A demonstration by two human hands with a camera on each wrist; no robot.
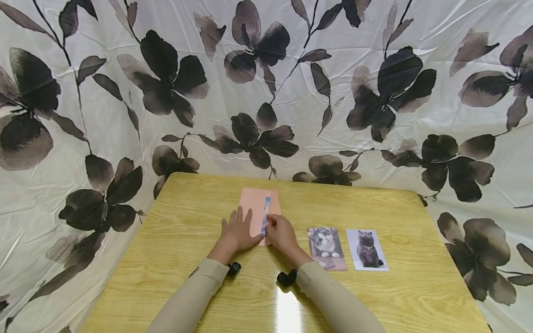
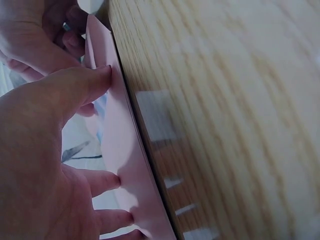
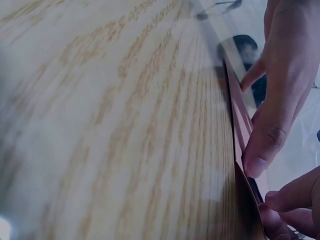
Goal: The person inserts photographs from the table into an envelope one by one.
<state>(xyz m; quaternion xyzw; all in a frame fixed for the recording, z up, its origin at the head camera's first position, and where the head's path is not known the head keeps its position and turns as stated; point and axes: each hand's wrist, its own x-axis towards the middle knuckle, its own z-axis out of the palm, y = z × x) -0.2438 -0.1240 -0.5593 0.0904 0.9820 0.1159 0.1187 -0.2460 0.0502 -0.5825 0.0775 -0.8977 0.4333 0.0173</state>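
Note:
A pink paper envelope (image 1: 252, 199) lies on the wooden table, its long side toward me at a slight slant. Along its right part shows a narrow strip of a blue-and-white card (image 1: 267, 206), the rest covered by pink paper. My left hand (image 1: 238, 231) presses on the envelope with fingers spread, its thumb (image 2: 102, 79) at the near end by the strip. Curled at the strip's right edge, my right hand (image 1: 282, 233) pinches there with thumb and fingertips (image 3: 280, 200). The envelope's right flap (image 1: 276, 203) stands slightly raised beside these fingers.
Right of my right hand lie two picture cards: one of a grey-and-white kitten (image 1: 326, 243), another of a dark grey cat (image 1: 367, 249). A floral cloth (image 1: 258, 92) hangs behind the table (image 1: 200, 199). Glare shines on the tabletop near the front.

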